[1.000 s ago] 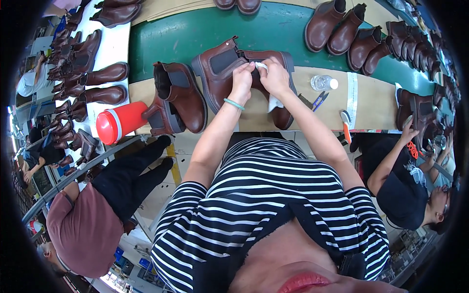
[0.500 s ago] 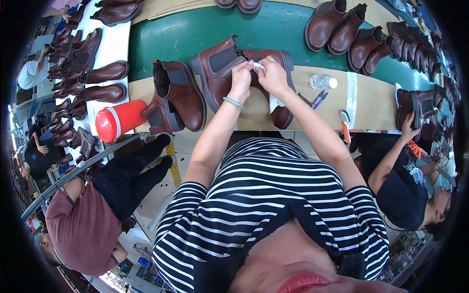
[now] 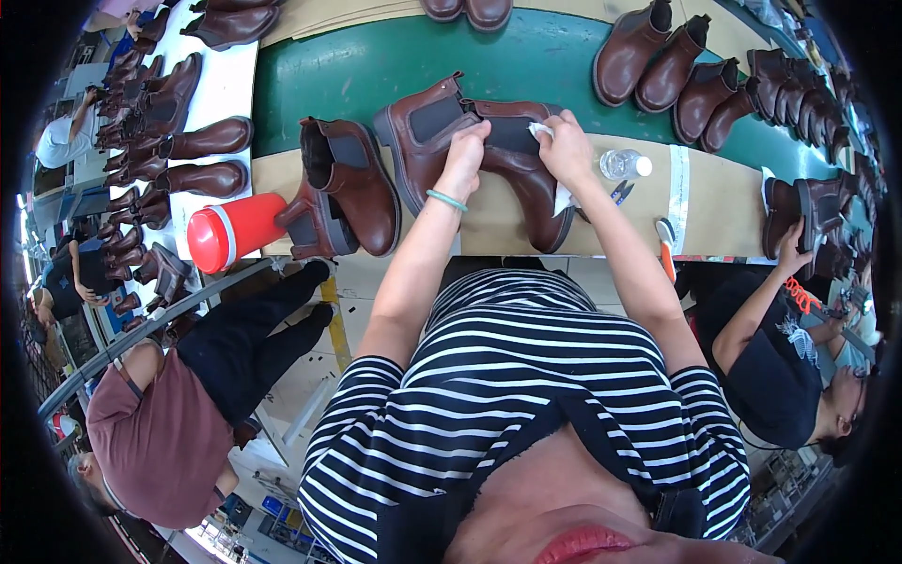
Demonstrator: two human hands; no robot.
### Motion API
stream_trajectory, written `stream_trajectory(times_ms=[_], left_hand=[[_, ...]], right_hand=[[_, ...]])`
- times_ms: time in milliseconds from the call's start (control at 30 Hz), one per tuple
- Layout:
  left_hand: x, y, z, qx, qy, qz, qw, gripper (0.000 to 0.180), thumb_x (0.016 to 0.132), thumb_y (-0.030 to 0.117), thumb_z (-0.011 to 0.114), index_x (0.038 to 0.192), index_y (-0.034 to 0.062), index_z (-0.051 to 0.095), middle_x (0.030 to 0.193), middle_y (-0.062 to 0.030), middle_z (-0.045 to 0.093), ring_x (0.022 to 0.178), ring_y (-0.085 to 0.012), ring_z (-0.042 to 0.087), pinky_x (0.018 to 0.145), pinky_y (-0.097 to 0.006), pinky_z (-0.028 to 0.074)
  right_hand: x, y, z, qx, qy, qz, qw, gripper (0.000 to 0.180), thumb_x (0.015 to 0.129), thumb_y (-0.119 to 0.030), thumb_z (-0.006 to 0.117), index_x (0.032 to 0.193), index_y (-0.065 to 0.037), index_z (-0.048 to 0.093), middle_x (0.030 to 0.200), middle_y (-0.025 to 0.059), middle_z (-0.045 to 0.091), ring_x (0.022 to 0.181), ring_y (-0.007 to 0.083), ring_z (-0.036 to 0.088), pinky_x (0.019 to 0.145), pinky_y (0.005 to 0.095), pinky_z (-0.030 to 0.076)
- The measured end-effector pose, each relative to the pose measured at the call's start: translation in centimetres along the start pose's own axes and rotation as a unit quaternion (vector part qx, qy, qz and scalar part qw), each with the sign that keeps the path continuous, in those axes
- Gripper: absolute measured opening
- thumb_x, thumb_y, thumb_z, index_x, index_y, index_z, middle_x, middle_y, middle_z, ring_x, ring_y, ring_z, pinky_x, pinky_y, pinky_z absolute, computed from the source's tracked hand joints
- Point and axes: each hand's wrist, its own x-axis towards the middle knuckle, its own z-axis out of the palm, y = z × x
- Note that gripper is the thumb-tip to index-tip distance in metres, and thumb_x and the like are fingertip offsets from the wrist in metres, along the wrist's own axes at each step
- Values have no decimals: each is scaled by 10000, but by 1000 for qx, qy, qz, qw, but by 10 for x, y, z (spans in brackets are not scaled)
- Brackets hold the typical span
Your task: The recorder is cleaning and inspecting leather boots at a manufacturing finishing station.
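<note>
In front of me a pair of brown ankle boots with dark elastic side panels rests on the cardboard-covered bench edge. My left hand (image 3: 464, 158) is closed on the top of the right-hand boot (image 3: 537, 193), which lies on its side with its toe toward me. The left-hand boot (image 3: 423, 120) lies against it, partly behind that hand. My right hand (image 3: 567, 150) pinches a crumpled white cloth (image 3: 539, 130) beside the boot's shaft. A corner of the cloth hangs below the palm.
Left of the boots stand another brown pair (image 3: 362, 193) and a red container (image 3: 233, 230). At right are a clear bottle (image 3: 624, 164), dark-blue snips (image 3: 621, 191) and an orange-handled brush (image 3: 666, 249). Boots line the green belt (image 3: 376, 66) and white table (image 3: 221, 99). Co-workers are at both sides.
My right hand has moved right with the cloth, away from my left hand, uncovering more of the boot's elastic panel. The left hand stays on the boot.
</note>
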Motion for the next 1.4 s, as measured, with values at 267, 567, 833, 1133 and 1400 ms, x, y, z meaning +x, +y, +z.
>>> stream_trajectory(times_ms=[267, 567, 833, 1133, 1400], left_hand=[[22, 3, -8, -1, -98, -109, 989, 651, 930, 602, 385, 1143, 26, 603, 1217, -103, 564, 1199, -174, 405, 1049, -345, 236], [10, 10, 2, -12, -65, -93, 993, 948, 890, 707, 292, 1359, -115, 327, 1377, -177, 430, 1264, -233, 366, 1110, -362, 157], [17, 7, -12, -10, -182, -69, 981, 1001, 865, 753, 214, 1405, -89, 264, 1452, -199, 343, 1376, -242, 246, 1133, -399, 81], [3, -4, 6, -40, -58, -41, 997, 856, 916, 657, 323, 1356, -76, 363, 1357, -158, 464, 1262, -207, 380, 1069, -362, 264], [-35, -17, -4, 23, 12, 218, 976, 262, 941, 130, 519, 1126, -40, 595, 1126, -103, 614, 1037, -172, 560, 917, -289, 424]], right_hand=[[20, -46, 39, 48, -8, -31, 998, 162, 800, -150, 616, 911, -38, 654, 986, 149, 570, 864, 353, 612, 741, 459, 491], [26, -16, 19, -60, -6, -82, 995, 147, 822, -172, 579, 902, -63, 638, 975, 120, 569, 796, 327, 634, 684, 452, 511], [-12, -17, 21, -52, -66, -62, 995, 164, 802, -157, 595, 913, -44, 641, 1000, 152, 580, 805, 339, 643, 706, 458, 513], [15, -8, -2, -123, -100, -63, 985, 163, 794, -179, 596, 873, -59, 674, 969, 148, 599, 872, 332, 628, 753, 449, 505], [17, -8, -9, 122, -80, -54, 988, 239, 788, -167, 656, 942, 15, 657, 974, 176, 628, 925, 339, 603, 813, 389, 464]])
